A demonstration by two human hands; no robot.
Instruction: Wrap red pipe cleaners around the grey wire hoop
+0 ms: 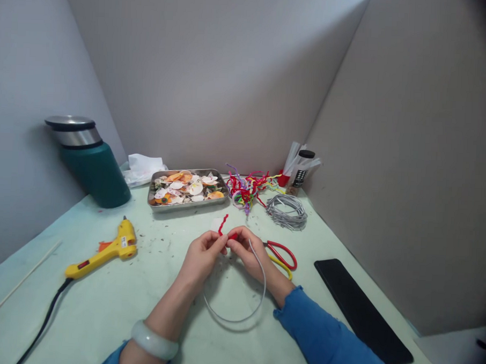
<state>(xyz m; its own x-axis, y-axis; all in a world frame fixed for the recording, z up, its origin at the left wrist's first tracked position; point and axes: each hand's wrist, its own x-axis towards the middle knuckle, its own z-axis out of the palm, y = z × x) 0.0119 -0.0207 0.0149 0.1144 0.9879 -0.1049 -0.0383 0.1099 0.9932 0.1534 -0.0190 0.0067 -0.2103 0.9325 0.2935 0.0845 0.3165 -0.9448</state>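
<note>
Nearest, the grey wire (pixel 233 321) bows below the fingers. Left hand (pixel 203 252) and right hand (pixel 248 253) pinch the red strand (pixel 223 222), near side of the metal tray (pixel 189 206); close, light fingertips should steady it.

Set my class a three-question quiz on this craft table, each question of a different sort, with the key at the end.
1. True or false: the yellow glue gun lies to the left of both the left hand and the right hand.

2. Which stands near the far left corner of the table?
A) Clear jar
B) Green bottle
C) Wire coil

3. Fill in: the fuzzy strip at the fingers is ____ in colour.

Key: 1 true; 2 B; 3 red.
</note>
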